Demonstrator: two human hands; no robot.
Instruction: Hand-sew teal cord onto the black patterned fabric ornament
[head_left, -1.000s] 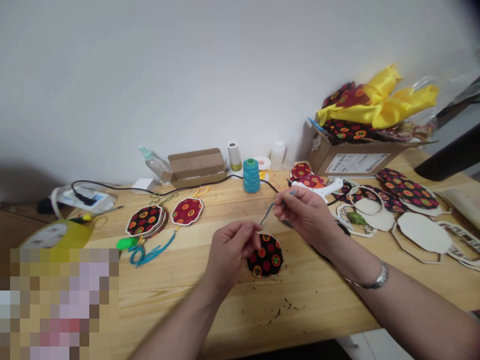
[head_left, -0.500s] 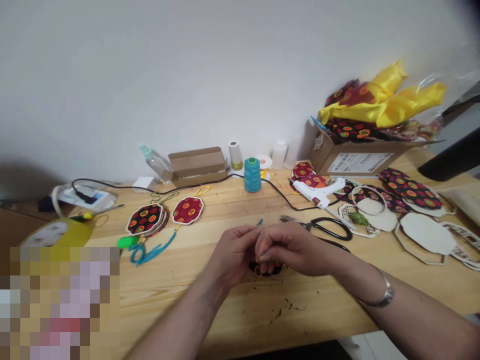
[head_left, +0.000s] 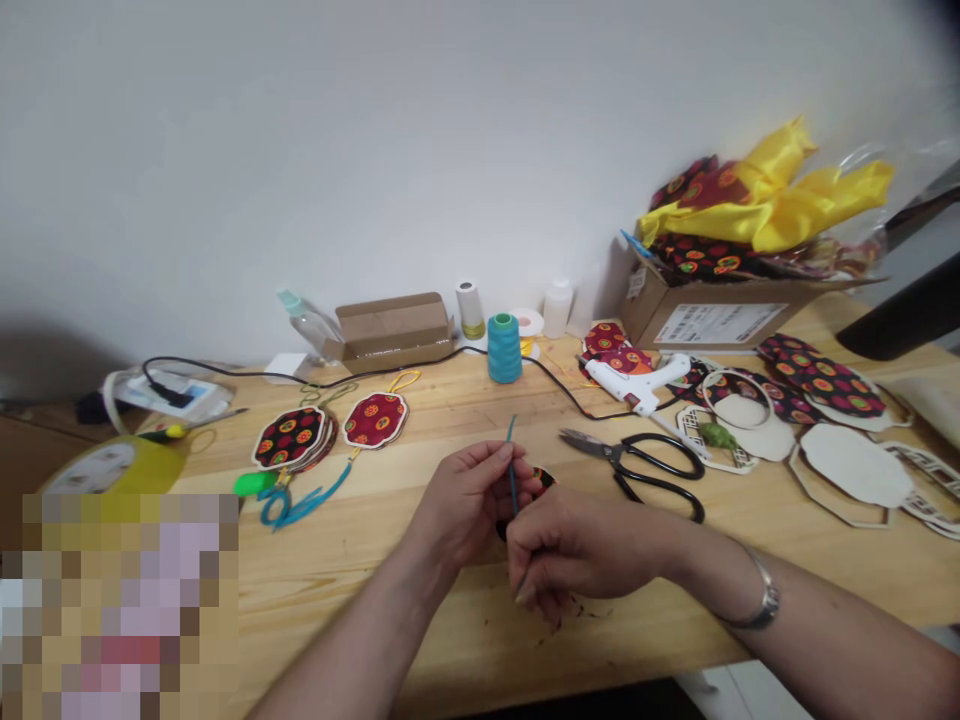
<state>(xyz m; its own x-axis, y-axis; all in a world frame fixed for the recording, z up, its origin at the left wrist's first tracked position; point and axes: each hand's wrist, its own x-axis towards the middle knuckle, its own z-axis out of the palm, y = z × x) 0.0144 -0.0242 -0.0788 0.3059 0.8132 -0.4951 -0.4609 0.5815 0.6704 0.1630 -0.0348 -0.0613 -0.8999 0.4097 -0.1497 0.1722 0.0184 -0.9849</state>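
A thin teal cord (head_left: 514, 490) stands upright between my hands. My left hand (head_left: 457, 505) pinches it between thumb and fingers, and its free tip sticks up above them. Below, my right hand (head_left: 577, 545) is closed on the lower stretch of the same cord. A dark patterned fabric piece (head_left: 546, 478) shows partly behind my fingers; most of it is hidden. Black-handled scissors (head_left: 616, 455) lie just beyond my right hand. The teal thread cone (head_left: 505, 350) stands farther back.
At left lie a red fabric ornament (head_left: 375, 420) and a stack of dark ones (head_left: 290, 438) with teal tails. A white glue gun (head_left: 634, 383), pale cut-out panels (head_left: 855, 468) and a cardboard box (head_left: 712, 315) of fabric occupy the right. A black cable (head_left: 375, 375) crosses the back.
My right hand has moved down and toward me, away from the left fingertips. More of the teal cord now shows between the hands, and the scissors are less covered.
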